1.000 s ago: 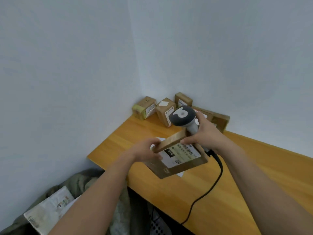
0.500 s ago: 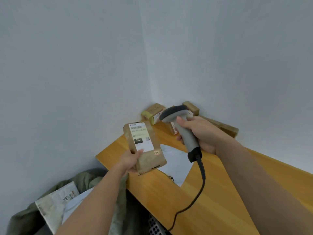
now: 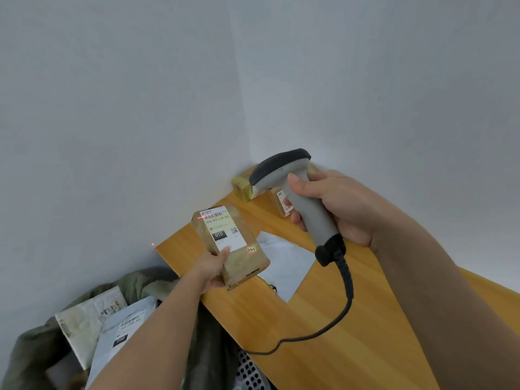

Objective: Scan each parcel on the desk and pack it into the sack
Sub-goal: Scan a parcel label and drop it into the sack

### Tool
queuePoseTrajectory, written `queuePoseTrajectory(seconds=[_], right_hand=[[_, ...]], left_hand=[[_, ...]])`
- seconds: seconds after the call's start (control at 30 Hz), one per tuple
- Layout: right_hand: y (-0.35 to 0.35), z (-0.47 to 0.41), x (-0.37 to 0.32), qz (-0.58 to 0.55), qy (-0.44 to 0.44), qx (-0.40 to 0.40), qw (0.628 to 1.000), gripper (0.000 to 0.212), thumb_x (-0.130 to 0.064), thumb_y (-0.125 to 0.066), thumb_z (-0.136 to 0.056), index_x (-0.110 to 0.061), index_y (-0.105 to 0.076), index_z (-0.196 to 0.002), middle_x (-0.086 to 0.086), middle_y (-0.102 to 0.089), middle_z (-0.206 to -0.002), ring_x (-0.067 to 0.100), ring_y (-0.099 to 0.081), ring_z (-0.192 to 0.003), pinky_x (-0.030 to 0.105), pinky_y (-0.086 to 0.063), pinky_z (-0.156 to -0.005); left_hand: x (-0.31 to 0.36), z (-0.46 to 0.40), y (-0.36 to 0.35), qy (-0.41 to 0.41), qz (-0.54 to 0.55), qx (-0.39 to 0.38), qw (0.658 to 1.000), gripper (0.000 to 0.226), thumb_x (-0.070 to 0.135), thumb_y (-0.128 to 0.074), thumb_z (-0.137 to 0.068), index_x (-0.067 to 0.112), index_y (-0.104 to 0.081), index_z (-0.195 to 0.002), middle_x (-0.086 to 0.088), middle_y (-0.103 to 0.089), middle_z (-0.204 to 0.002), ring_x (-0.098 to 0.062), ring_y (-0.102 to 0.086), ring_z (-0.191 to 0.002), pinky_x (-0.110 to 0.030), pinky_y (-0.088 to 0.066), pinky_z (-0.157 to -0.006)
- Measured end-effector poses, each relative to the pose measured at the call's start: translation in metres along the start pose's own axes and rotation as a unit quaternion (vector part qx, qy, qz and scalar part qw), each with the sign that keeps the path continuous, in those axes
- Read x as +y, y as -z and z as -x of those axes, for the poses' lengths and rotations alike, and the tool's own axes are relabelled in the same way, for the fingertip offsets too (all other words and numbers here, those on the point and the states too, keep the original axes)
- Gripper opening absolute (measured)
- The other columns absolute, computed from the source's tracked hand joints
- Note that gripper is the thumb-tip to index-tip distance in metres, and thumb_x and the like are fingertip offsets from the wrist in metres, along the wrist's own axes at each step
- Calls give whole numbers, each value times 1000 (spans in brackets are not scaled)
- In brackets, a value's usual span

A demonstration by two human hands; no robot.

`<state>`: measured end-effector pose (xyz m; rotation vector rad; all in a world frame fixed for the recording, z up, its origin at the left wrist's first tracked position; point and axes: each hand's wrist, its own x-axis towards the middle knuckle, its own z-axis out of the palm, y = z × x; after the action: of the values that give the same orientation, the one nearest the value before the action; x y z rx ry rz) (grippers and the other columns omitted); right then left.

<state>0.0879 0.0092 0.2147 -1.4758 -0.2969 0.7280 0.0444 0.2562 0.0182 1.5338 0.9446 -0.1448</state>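
My left hand (image 3: 212,270) grips a brown cardboard parcel (image 3: 239,257) by its lower left corner, label facing up, above the desk's left end. A red laser line crosses the barcode at the top of its white label (image 3: 223,230). My right hand (image 3: 334,206) grips the grey handheld scanner (image 3: 298,192), its dark head pointed down-left at the parcel. The scanner's black cable (image 3: 337,313) loops over the wooden desk (image 3: 323,347). An olive-green sack (image 3: 36,347) lies open on the floor at lower left, holding a white parcel (image 3: 87,316) and a grey mailer (image 3: 123,330).
More small brown parcels (image 3: 243,187) stand in the desk's far corner against the wall, partly hidden behind the scanner. A flat grey-white mailer (image 3: 284,263) lies on the desk under the held parcel. A perforated metal surface (image 3: 250,372) shows below the desk edge.
The parcel went from flat between both hands to upright in my left hand alone, then lower and tilted. My right hand raised the scanner, and its laser now lies on the barcode.
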Motion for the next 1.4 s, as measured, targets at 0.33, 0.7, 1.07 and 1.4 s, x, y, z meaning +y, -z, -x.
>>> queuePoseTrajectory(seconds=[0.33,0.7,1.07,1.4], right_hand=[[9,8,2,-26,-3,-12,1000,43,-29,-60,-95,4,-55,-122,8,-58,-83,17,-57,-61,26,-53,-56],[-15,3,8,-20,-11,-12,1000,43,-31,-60,-94,5,-57,-119,10,-60,-87,17,-57,-62,29,-52,-60],[-96,-32,29,-23,-24,-30,999,37,-31,-57,-97,-2,-58,-120,12,-62,-99,15,-57,-60,28,-52,-59],[-202,-83,93,-6,-123,-85,989,42,-31,-56,-99,4,-56,-121,9,-55,-83,14,-56,-51,26,-49,-49]], left_hand=[[-2,-8,-12,16,12,-9,1000,42,37,-50,-99,7,-48,-128,-10,-63,-107,-35,-65,-96,-47,-56,-75],[-11,-13,8,17,27,-17,999,46,37,-48,-101,8,-43,-137,-12,-61,-122,-35,-63,-99,-51,-54,-86],[-49,-4,104,28,64,33,997,45,34,-52,-99,6,-46,-133,-13,-66,-112,-32,-67,-92,-44,-57,-68],[-157,0,271,124,63,227,964,41,37,-48,-100,3,-51,-122,-16,-60,-115,-36,-59,-103,-51,-51,-92]])
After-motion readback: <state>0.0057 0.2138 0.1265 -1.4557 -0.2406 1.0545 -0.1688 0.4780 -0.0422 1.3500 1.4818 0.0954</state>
